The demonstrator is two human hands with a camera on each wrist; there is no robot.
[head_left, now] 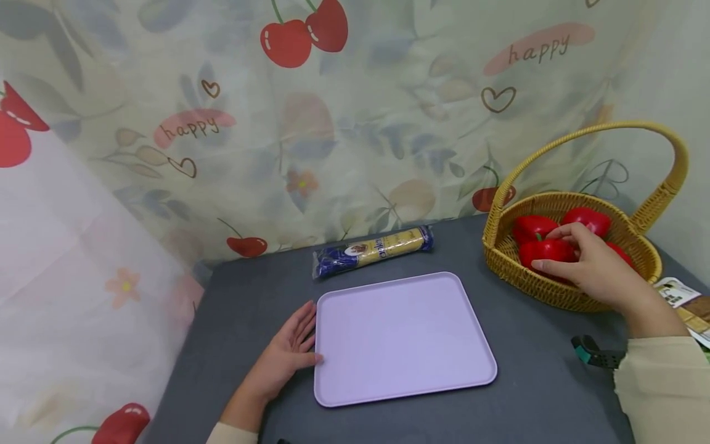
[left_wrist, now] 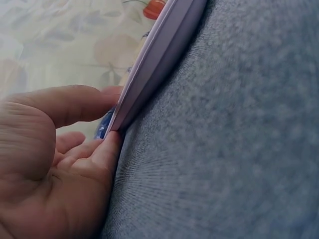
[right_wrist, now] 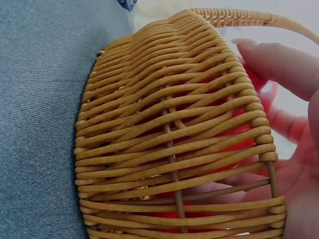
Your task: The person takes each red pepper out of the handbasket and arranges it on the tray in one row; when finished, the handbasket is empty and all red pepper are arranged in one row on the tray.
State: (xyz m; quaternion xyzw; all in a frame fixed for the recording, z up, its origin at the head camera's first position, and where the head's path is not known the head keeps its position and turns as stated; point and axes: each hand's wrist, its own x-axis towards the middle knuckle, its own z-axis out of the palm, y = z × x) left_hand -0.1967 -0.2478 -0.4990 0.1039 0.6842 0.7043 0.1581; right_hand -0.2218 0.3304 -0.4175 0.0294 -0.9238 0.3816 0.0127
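Observation:
A light purple tray (head_left: 405, 336) lies flat on the dark table. At its left edge is my left hand (head_left: 285, 354), thumb over the rim and fingers along the outer side. The left wrist view shows this hand (left_wrist: 65, 154) pinching the tray's rim (left_wrist: 144, 69). My right hand (head_left: 601, 265) reaches into a wicker basket (head_left: 532, 283), thumb and fingers round a red bell pepper (head_left: 546, 251). More red bell peppers (head_left: 589, 219) sit around it. From the right wrist, the basket's woven side (right_wrist: 169, 119) partly hides the pepper and the fingers.
Behind the tray lies a blue and gold plastic packet (head_left: 377, 250). The basket's tall handle (head_left: 599, 129) arches over the peppers. A black and teal strap (head_left: 596, 354) hangs by my right wrist, and printed packaging (head_left: 679, 293) lies at the right edge. Patterned cloth (head_left: 355, 123) hangs behind.

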